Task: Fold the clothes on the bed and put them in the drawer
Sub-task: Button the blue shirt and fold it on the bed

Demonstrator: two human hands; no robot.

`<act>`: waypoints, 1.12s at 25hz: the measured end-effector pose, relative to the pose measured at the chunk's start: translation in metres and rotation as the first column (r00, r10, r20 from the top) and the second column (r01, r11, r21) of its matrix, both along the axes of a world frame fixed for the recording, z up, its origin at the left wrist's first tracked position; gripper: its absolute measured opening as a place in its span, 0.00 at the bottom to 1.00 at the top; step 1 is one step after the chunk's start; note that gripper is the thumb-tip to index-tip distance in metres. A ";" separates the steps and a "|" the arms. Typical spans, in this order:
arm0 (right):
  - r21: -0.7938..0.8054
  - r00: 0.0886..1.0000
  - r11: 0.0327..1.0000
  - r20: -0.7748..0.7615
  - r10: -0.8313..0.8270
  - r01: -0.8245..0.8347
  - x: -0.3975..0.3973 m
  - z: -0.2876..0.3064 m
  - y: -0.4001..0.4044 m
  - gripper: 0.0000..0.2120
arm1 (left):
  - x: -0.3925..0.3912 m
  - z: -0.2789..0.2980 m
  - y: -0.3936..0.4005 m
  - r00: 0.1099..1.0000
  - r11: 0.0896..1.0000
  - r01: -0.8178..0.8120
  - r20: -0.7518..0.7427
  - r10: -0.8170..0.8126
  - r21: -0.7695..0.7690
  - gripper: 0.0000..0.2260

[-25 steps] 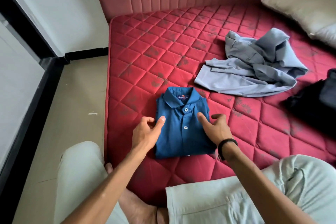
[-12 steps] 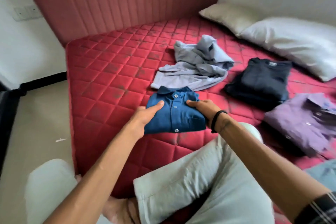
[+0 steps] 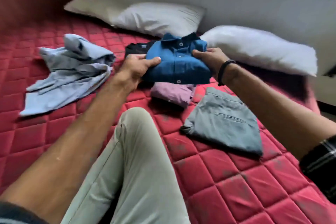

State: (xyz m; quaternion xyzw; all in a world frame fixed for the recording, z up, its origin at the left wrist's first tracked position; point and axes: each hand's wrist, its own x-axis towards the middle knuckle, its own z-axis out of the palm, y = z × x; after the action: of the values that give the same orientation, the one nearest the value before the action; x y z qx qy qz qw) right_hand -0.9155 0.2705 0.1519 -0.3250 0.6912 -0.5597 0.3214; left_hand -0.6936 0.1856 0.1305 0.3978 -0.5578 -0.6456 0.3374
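A folded blue shirt (image 3: pixel 179 60) is held in the air between both hands, above a folded purple shirt (image 3: pixel 172 92) on the red mattress (image 3: pixel 227 178). My left hand (image 3: pixel 136 67) grips its left edge, thumb on top. My right hand (image 3: pixel 209 58) grips its right edge. A folded dark garment (image 3: pixel 135 49) lies partly hidden behind the blue shirt. A crumpled light blue shirt (image 3: pixel 71 71) lies unfolded to the left. Folded grey trousers (image 3: pixel 225 120) lie to the right.
Three pillows lie at the far side: a beige one (image 3: pixel 85 5), a white one (image 3: pixel 158 18) and another white one (image 3: pixel 258 49). A white wall and window ledge (image 3: pixel 254 0) run behind them. My leg in pale trousers (image 3: pixel 138 160) stretches across the mattress.
Both hands have lifted the folded blue shirt off the mattress and carried it right, over the purple shirt. The view has swung right, bringing the window wall and grey trousers in.
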 end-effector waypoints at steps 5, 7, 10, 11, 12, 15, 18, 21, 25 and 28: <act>-0.046 0.989 0.988 0.005 -0.148 0.148 -0.079 -0.017 0.017 0.09 | -0.091 -0.007 -0.004 0.999 0.992 0.033 0.016 -0.032 -0.120 0.03; -0.081 0.988 0.985 -0.023 -0.154 0.152 -0.088 -0.025 -0.002 0.13 | -0.101 -0.005 -0.023 1.000 0.981 0.007 0.021 -0.003 -0.195 0.06; -0.146 0.993 0.983 -0.027 -0.114 0.109 -0.085 -0.061 -0.030 0.07 | -0.098 -0.027 -0.059 0.996 0.963 0.013 0.086 0.011 -0.271 0.13; -0.116 0.995 0.989 -0.021 -0.097 0.094 -0.084 -0.086 -0.039 0.06 | -0.094 -0.047 -0.071 0.988 0.964 0.027 0.153 0.015 -0.266 0.17; -0.053 0.997 0.996 -0.011 -0.078 0.077 -0.078 -0.111 -0.041 0.07 | -0.089 -0.072 -0.080 0.968 0.970 0.021 0.249 0.041 -0.243 0.22; 0.197 0.993 0.977 -0.108 -0.055 0.075 -0.070 -0.184 -0.044 0.13 | -0.067 -0.142 -0.102 0.872 0.983 0.060 0.489 0.034 -0.175 0.23; 0.285 0.967 0.933 -0.188 -0.171 0.220 -0.070 -0.210 -0.050 0.25 | -0.063 -0.157 -0.118 0.875 0.996 -0.017 0.480 0.059 -0.091 0.33; 0.245 0.845 0.970 0.520 -0.125 -0.007 -0.058 -0.194 -0.058 0.32 | -0.077 -0.144 -0.119 0.875 0.949 0.111 0.424 -0.234 0.294 0.52; 0.309 0.749 0.918 0.663 -0.019 -0.250 -0.035 -0.129 -0.059 0.20 | -0.089 -0.124 -0.112 0.804 0.865 0.214 0.420 -0.420 0.455 0.56; 0.245 0.806 0.953 0.591 -0.001 -0.178 -0.008 -0.083 -0.056 0.28 | -0.071 -0.087 -0.099 0.821 0.900 0.207 0.432 -0.372 0.383 0.49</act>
State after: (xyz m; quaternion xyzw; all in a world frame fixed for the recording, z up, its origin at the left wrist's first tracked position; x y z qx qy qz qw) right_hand -0.9233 0.2143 0.0685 -0.1187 0.6167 -0.5095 0.5882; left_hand -0.7650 0.0865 0.0433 0.5081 -0.5681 -0.6473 0.0108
